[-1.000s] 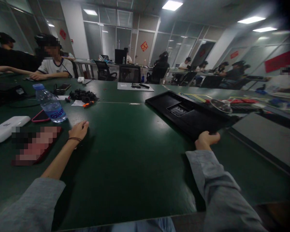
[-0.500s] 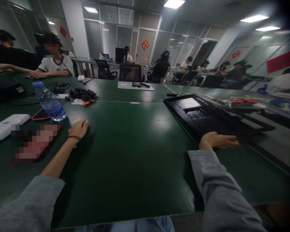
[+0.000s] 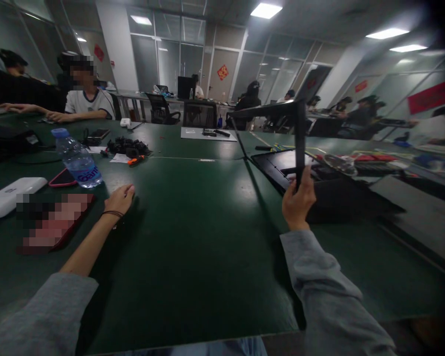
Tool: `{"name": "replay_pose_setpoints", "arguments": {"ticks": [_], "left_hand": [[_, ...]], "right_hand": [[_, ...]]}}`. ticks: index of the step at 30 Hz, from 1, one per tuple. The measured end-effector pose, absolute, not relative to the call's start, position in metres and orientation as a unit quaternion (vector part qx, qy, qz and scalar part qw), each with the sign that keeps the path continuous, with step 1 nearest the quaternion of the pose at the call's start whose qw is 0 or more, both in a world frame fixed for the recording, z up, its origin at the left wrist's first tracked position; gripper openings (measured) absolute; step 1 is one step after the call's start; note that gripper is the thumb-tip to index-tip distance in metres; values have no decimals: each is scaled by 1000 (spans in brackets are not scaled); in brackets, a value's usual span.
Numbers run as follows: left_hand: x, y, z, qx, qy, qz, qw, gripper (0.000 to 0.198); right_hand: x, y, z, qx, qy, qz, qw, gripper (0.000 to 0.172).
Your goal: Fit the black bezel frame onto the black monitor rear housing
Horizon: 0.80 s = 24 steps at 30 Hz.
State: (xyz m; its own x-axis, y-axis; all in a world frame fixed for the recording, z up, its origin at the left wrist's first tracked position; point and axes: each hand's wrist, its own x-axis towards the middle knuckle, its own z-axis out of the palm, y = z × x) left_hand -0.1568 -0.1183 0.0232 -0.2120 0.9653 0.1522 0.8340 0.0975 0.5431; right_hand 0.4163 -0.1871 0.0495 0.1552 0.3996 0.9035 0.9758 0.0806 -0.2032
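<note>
My right hand (image 3: 299,200) is closed around one side of a thin black rectangular frame (image 3: 300,138) that looks like a monitor bezel. The frame is tilted up, and its far left corner is low by the table. Below and behind it lies a wide black panel (image 3: 341,198), like a monitor's back cover, with a recess and a pale label. My left hand (image 3: 119,201) rests on the green table (image 3: 193,247) with its fingers loosely curled together and nothing visible in them. Close to it stand a water bottle (image 3: 79,160) and a red flat item (image 3: 68,220), partly blurred out.
On the left lie a white device (image 3: 17,195), a pink-edged phone (image 3: 64,178) and a heap of black parts (image 3: 128,148). A grey board (image 3: 419,212) lies at the right. Across the table sits a person (image 3: 89,101); others work farther back.
My right hand has moved left and up, turned upright, and raised the black bezel off the panel. My left hand has stayed in place.
</note>
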Motion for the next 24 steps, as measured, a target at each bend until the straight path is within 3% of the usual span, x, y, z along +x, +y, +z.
{"name": "replay_pose_setpoints", "arguments": {"ticks": [6, 13, 19, 24], "left_hand": [[-161, -115, 23, 618, 701, 316, 161, 58], [-153, -120, 28, 574, 661, 435, 211, 83], [-141, -130, 34, 666, 587, 409, 213, 61], [-143, -127, 30, 690, 638, 328, 95, 57]], "right_hand": [[371, -183, 56, -531, -576, -297, 547, 64], [368, -186, 54, -621, -518, -130, 574, 68], [374, -178, 34, -655, -516, -96, 545, 66], [386, -167, 20, -687, -537, -106, 478, 58]]}}
